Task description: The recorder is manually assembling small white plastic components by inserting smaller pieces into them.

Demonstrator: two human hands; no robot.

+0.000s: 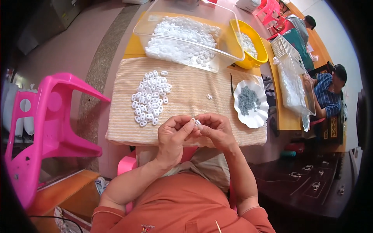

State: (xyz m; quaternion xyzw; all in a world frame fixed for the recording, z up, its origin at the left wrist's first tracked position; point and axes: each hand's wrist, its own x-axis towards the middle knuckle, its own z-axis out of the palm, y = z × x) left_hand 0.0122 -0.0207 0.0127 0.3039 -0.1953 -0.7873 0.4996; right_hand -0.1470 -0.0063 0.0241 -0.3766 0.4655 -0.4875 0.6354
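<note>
Though small, white piece between grips

We see a pink plastic chair on the left, more pink chairs far right, a person in blue at right, and a dark panel with metal fittings near right.

Small white piece, part-hidden, between left hand and right hand.

We see small printed lettering and an emblem, upside down, on the orange-red shirt; the whitish label on the clear plastic bin we cannot read.
</note>
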